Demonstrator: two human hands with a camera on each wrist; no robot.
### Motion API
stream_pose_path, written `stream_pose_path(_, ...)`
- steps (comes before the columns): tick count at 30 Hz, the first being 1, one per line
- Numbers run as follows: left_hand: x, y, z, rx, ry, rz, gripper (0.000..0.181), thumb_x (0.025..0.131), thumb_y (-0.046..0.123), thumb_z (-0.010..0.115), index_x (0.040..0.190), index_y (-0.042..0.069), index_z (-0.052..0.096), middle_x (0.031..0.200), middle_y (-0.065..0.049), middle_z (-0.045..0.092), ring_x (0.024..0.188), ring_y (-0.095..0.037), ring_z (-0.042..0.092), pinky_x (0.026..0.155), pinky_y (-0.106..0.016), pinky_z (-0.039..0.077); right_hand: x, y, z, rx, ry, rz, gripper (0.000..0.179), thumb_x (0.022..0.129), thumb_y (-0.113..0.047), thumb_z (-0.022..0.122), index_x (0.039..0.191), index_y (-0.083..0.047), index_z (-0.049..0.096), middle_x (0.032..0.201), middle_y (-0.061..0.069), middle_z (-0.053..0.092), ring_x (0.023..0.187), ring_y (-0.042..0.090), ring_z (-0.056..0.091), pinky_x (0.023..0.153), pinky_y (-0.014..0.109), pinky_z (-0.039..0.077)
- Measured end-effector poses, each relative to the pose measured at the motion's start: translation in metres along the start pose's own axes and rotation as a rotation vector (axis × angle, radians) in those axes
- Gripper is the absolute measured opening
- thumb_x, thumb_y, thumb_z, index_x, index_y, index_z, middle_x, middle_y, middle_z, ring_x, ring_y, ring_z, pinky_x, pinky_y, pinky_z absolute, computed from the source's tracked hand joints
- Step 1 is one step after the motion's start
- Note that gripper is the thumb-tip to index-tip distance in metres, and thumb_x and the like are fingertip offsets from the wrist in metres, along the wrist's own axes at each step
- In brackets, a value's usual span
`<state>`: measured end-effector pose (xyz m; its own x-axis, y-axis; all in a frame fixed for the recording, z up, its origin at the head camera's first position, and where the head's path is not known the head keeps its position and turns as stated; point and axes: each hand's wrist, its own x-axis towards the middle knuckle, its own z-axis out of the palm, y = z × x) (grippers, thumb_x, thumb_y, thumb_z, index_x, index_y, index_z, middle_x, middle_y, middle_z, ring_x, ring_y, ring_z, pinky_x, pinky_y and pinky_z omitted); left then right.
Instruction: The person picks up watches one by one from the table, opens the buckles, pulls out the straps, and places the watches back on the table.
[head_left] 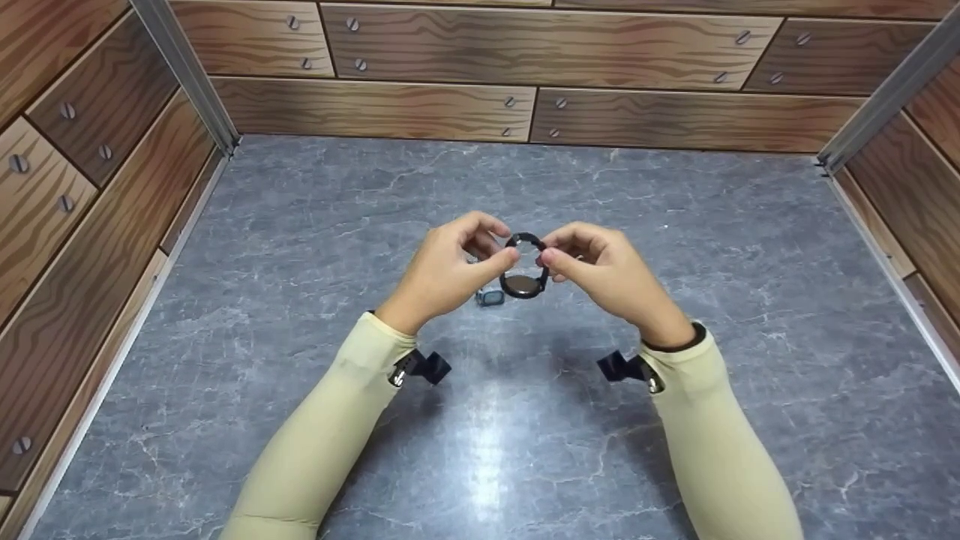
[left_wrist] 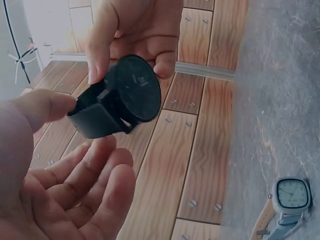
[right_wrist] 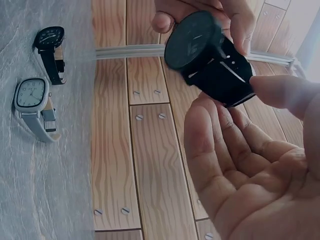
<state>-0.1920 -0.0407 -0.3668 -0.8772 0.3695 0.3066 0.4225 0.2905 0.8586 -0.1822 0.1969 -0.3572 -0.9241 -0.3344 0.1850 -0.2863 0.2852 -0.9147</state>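
Observation:
Both hands hold a black wristwatch (head_left: 523,286) with a round dial, raised over the table with its strap curved into a loop. My left hand (head_left: 450,262) pinches the strap (left_wrist: 92,120) at one side, thumb on it and the other fingers curled loosely below. From the opposite side my right hand (head_left: 607,262) pinches the strap between thumb and fingertips. The dark dial (right_wrist: 190,42) faces away from the palms in the right wrist view. Beneath the hands, a pale watch (left_wrist: 292,194) with a squarish white dial lies on the table.
Beside the pale watch, a smaller black watch (right_wrist: 49,37) with a squarish dial lies on the grey marbled tabletop (head_left: 337,195). Wood-patterned panels (head_left: 442,45) wall in the back and both sides, with metal posts (head_left: 187,75) at the corners.

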Motion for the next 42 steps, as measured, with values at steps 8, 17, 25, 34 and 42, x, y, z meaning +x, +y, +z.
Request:
stream_pose_path(8, -0.001, 0.002, 0.003, 0.003, -0.039, 0.131, 0.030, 0.098, 0.031, 0.074, 0.119, 0.010, 0.071, 0.105, 0.002, 0.072, 0.093, -0.009, 0.067, 0.082, -0.030, 0.059, -0.004, 0.001, 0.006, -0.149, 0.046, -0.200, 0.013, 0.096, -0.006, 0.073, 0.108, 0.000, 0.073, 0.098, 0.007, 0.075, 0.087, 0.016, 0.071, 0.077, 0.025, 0.058)
stream_pose_path(17, -0.002, 0.002, 0.004, 0.032, 0.003, 0.209, 0.021, 0.097, 0.026, 0.076, 0.111, 0.010, 0.075, 0.098, 0.004, 0.073, 0.084, -0.006, 0.066, 0.075, -0.026, 0.059, -0.002, 0.004, 0.013, -0.214, 0.059, -0.339, 0.020, 0.092, -0.002, 0.074, 0.113, -0.003, 0.074, 0.102, 0.001, 0.074, 0.093, 0.016, 0.068, 0.082, 0.031, 0.058)
stream_pose_path(25, -0.002, 0.001, 0.005, 0.128, -0.010, 0.237, 0.024, 0.100, 0.028, 0.071, 0.116, 0.010, 0.072, 0.102, 0.003, 0.071, 0.088, -0.006, 0.066, 0.081, -0.023, 0.057, -0.001, 0.008, 0.015, -0.257, 0.122, -0.435, 0.016, 0.090, 0.000, 0.076, 0.105, -0.005, 0.075, 0.097, -0.001, 0.073, 0.090, 0.016, 0.065, 0.079, 0.029, 0.055)
stream_pose_path(34, -0.001, -0.003, 0.005, 0.385, -0.053, 0.305, 0.030, 0.103, 0.032, 0.066, 0.126, 0.013, 0.069, 0.114, 0.001, 0.069, 0.096, -0.014, 0.062, 0.084, -0.025, 0.052, -0.001, 0.012, 0.013, -0.517, 0.125, -0.522, 0.017, 0.091, -0.005, 0.076, 0.107, -0.005, 0.073, 0.101, 0.006, 0.072, 0.093, 0.018, 0.065, 0.080, 0.035, 0.055)
stream_pose_path(42, -0.001, -0.003, 0.004, 0.333, -0.021, 0.326, 0.024, 0.100, 0.032, 0.071, 0.114, 0.013, 0.073, 0.106, 0.001, 0.070, 0.092, -0.013, 0.063, 0.083, -0.030, 0.056, -0.001, 0.011, 0.012, -0.502, 0.114, -0.535, 0.017, 0.092, -0.009, 0.077, 0.109, -0.007, 0.074, 0.103, 0.002, 0.073, 0.094, 0.016, 0.065, 0.079, 0.032, 0.054)
